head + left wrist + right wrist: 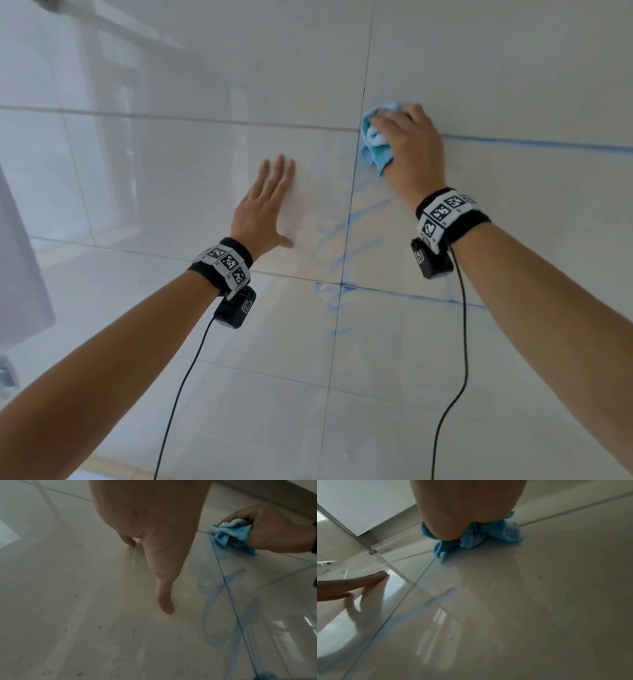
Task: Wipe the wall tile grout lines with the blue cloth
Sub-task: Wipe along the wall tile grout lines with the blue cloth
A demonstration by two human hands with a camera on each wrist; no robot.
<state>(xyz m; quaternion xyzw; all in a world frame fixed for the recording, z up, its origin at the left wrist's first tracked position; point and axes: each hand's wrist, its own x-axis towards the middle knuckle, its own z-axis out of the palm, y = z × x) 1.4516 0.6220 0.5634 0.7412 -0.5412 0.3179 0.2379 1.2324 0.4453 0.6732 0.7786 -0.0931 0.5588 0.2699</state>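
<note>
My right hand (pixel 407 140) grips a bunched blue cloth (pixel 376 140) and presses it on the glossy tiled wall (pixel 205 171), right where a vertical grout line (pixel 346 240) meets a horizontal one (pixel 534 143). The cloth (pixel 231 534) shows beside the right hand (pixel 274 531) in the left wrist view, and the cloth (pixel 471 539) bulges under the palm in the right wrist view. Blue smears (pixel 346 236) run along the grout below the cloth. My left hand (pixel 267 202) lies flat on the tile to the left, fingers straight.
Blue marks (pixel 335 294) continue down the vertical grout and along a lower horizontal line (pixel 411 296). A metal rod (pixel 346 530) meets the wall at the upper left. A pale object (pixel 20 274) stands at the left edge. Two black cables hang from my wrists.
</note>
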